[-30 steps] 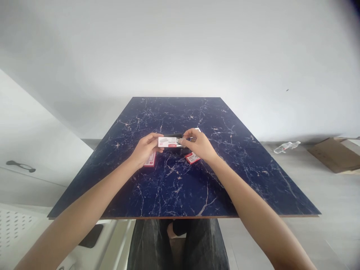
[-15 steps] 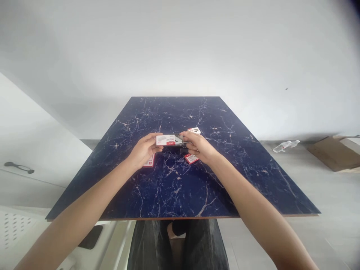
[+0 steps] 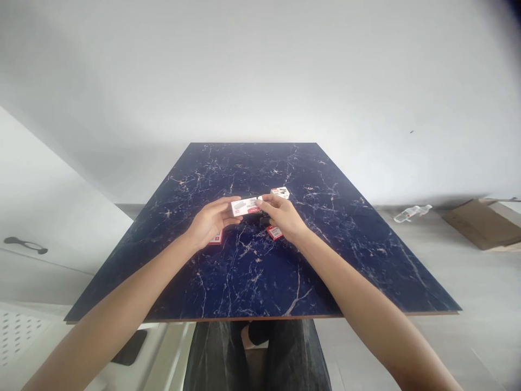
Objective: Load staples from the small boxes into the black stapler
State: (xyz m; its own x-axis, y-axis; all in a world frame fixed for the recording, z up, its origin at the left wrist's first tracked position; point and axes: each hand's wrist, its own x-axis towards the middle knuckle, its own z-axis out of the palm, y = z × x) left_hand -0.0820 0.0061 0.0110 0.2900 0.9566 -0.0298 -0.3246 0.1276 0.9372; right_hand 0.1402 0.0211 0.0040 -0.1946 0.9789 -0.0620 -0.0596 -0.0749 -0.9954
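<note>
Above the table, my left hand grips the left end of a small white-and-red cardboard box, printed with a grey picture. My right hand is closed on its right end, thumb over the front face. Fingers cover that end, so whether it is open cannot be seen. Beneath my left wrist lies a red-and-white box, partly covered. Another red-and-white box lies below my right hand, with something dark beside it, mostly hidden. Just beyond the right fingers stands a white box with a dark picture.
The dark blue marble-patterned table reaches to a white wall. On the floor at right are a clear plastic bottle and an open cardboard box. A white cabinet door with a dark handle stands at left.
My right hand has moved left against the box. The grey insert that stuck out of its right end no longer shows. The box has shifted slightly right and tilted.
</note>
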